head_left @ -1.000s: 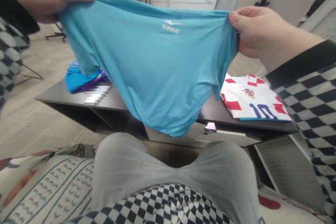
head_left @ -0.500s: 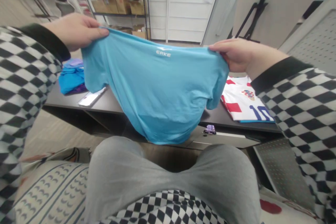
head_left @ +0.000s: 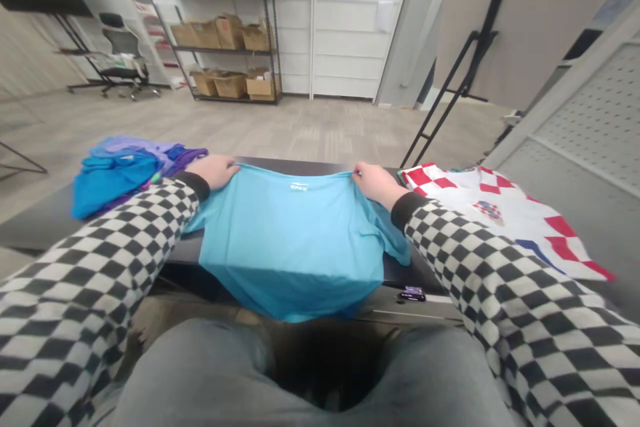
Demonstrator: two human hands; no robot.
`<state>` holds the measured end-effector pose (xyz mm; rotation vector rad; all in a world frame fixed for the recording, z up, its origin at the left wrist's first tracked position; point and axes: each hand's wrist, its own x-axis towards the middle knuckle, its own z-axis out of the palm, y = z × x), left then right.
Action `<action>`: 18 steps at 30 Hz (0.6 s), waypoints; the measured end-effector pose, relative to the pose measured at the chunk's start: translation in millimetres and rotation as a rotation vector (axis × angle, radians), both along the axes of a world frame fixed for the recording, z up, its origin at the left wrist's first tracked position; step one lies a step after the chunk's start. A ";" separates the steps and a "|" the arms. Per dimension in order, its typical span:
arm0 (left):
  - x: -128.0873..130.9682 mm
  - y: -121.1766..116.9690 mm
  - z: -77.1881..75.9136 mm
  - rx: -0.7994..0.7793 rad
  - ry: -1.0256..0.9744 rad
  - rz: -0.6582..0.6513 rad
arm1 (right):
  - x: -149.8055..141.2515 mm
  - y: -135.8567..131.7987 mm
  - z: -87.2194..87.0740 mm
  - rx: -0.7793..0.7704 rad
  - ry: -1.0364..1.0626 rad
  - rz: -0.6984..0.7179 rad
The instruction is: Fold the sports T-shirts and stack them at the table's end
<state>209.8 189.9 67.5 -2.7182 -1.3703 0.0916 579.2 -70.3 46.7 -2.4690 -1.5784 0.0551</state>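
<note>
A light blue T-shirt (head_left: 295, 233) with a small white ERKE print lies spread over the dark table (head_left: 185, 250), its lower part hanging over the near edge. My left hand (head_left: 215, 170) pinches it at the left shoulder. At the right shoulder my right hand (head_left: 375, 181) is closed on the cloth. The fabric between both hands is stretched fairly straight along the top. Both sleeves droop outward below the hands, the left one partly hidden by my forearm.
Left on the table is a heap of blue and purple clothes (head_left: 117, 177). A red-and-white checked jersey (head_left: 480, 197) lies at the right, partly behind my sleeve. A phone (head_left: 413, 294) sits near the front edge. Beyond stand a shelf with cardboard boxes (head_left: 230, 33) and an office chair (head_left: 120, 57).
Both hands have lowered the T-shirt from mid-air onto the table and moved away from me. The hands are now closer together in view, and the camera has tilted up.
</note>
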 end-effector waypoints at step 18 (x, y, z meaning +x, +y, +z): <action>63.0 13.6 -39.9 0.093 -0.242 -0.051 | 57.4 50.3 -27.8 -0.026 -0.205 0.178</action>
